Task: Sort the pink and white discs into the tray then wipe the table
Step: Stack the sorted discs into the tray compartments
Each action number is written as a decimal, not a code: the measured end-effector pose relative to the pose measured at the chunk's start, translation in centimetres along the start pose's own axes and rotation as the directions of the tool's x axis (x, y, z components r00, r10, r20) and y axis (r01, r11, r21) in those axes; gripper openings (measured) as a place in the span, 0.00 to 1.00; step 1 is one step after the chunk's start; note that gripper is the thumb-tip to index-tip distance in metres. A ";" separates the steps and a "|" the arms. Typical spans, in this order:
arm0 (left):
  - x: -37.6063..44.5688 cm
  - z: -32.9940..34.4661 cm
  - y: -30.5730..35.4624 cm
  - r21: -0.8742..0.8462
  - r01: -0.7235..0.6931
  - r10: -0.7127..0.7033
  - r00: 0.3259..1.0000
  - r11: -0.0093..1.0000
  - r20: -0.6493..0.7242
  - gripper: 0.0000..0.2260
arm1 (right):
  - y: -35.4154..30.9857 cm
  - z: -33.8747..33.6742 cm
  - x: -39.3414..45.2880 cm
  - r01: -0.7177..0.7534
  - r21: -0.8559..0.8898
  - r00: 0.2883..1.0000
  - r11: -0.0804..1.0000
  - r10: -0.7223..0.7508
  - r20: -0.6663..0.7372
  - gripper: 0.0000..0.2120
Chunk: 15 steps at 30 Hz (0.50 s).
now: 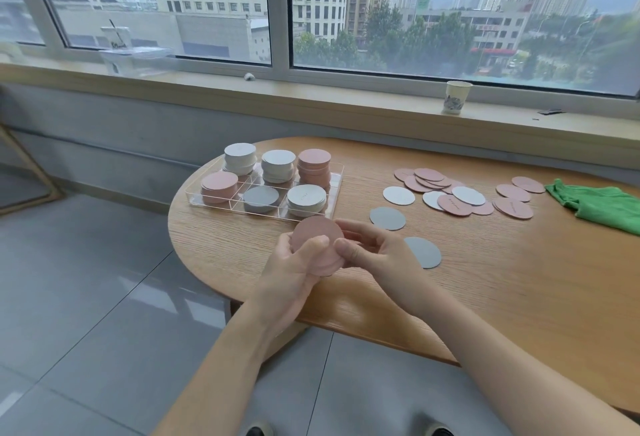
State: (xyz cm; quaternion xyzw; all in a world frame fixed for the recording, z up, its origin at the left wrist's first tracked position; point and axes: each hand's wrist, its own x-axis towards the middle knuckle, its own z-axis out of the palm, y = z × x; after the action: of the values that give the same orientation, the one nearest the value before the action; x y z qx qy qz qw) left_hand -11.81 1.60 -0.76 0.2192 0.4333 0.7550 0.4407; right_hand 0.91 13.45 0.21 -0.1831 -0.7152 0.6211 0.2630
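Both hands hold a small stack of pink discs (316, 231) above the table's near edge. My left hand (294, 269) grips the stack from the left with its thumb across the front. My right hand (374, 253) pinches its right edge. Behind them a clear compartment tray (337, 172) holds stacks of white discs (240, 157) and pink discs (314, 164). Loose pink discs (427, 179) and white discs (399, 195) lie scattered on the wooden table (485, 279) to the right. One white disc (424, 252) lies partly behind my right hand.
A crumpled green cloth (599, 201) lies at the table's far right. On the windowsill stand a paper cup (456, 97) and, at the left, a clear plastic cup (116, 49) with a straw. Grey tiled floor spreads to the left.
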 end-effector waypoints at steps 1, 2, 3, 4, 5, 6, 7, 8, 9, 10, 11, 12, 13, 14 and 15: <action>-0.1 -0.2 0.1 0.023 -0.007 0.007 1.000 1.000 -0.019 0.24 | 0.0 -0.2 0.2 -0.033 0.038 0.999 0.999 0.032 0.010 0.20; -0.2 -0.3 0.2 0.053 -0.024 0.026 0.999 0.998 -0.045 0.23 | -0.1 -0.3 0.5 -0.069 0.069 0.997 0.995 0.068 0.022 0.21; -0.2 -0.4 0.3 0.092 -0.048 0.055 0.996 0.995 -0.072 0.24 | -0.2 -0.3 0.8 -0.108 0.097 0.994 0.989 0.105 0.033 0.22; -0.3 -0.5 0.5 0.129 -0.072 0.085 0.992 0.989 -0.093 0.25 | -0.3 -0.2 1.2 -0.145 0.127 0.989 0.981 0.141 0.044 0.22; -0.4 -0.7 0.6 0.158 -0.096 0.114 0.988 0.983 -0.109 0.26 | -0.4 -0.1 1.6 -0.177 0.154 0.984 0.972 0.170 0.055 0.22; -0.5 -0.8 0.8 0.172 -0.119 0.141 0.983 0.978 -0.121 0.26 | -0.5 0.1 2.0 -0.200 0.181 0.979 0.963 0.191 0.066 0.22; -0.5 -1.0 1.1 0.172 -0.139 0.163 0.978 0.975 -0.132 0.25 | -0.7 0.5 2.4 -0.219 0.210 0.975 0.953 0.207 0.077 0.21; -0.5 -1.2 1.5 0.158 -0.156 0.179 0.973 0.975 -0.142 0.24 | -0.9 0.8 2.9 -0.233 0.242 0.972 0.942 0.218 0.089 0.18; -0.5 -1.4 1.9 0.137 -0.173 0.193 0.969 0.975 -0.153 0.23 | -1.0 1.2 3.4 -0.243 0.270 0.969 0.932 0.224 0.102 0.16; -0.4 -1.7 2.4 0.116 -0.190 0.207 0.964 0.975 -0.166 0.24 | -1.2 1.6 4.0 -0.250 0.293 0.968 0.923 0.226 0.112 0.14; -0.2 -2.1 2.8 0.102 -0.208 0.224 0.957 0.973 -0.182 0.25 | -1.5 2.0 4.8 -0.256 0.309 0.966 0.916 0.229 0.120 0.13; 0.0 -2.6 3.3 0.090 -0.229 0.242 0.949 0.969 -0.200 0.26 | -1.7 2.4 5.6 -0.261 0.316 0.965 0.912 0.233 0.124 0.14; 0.3 -3.1 3.8 0.085 -0.250 0.263 0.940 0.965 -0.218 0.26 | -1.9 2.8 6.5 -0.265 0.316 0.963 0.911 0.235 0.130 0.16; 0.7 -3.5 4.4 0.085 -0.270 0.283 0.929 0.959 -0.238 0.25 | -2.1 3.3 7.5 -0.266 0.311 0.962 0.912 0.233 0.140 0.18; 1.1 -4.1 4.8 0.091 -0.291 0.305 0.917 0.952 -0.259 0.25 | -2.4 3.9 8.4 -0.267 0.302 0.961 0.915 0.230 0.155 0.20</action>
State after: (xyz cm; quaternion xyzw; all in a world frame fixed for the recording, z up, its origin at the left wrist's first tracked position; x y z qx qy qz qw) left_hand -17.58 -0.47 1.15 0.1887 0.4700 0.8247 0.2518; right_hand -8.01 14.90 3.48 -0.1911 -0.5898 0.7669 0.1662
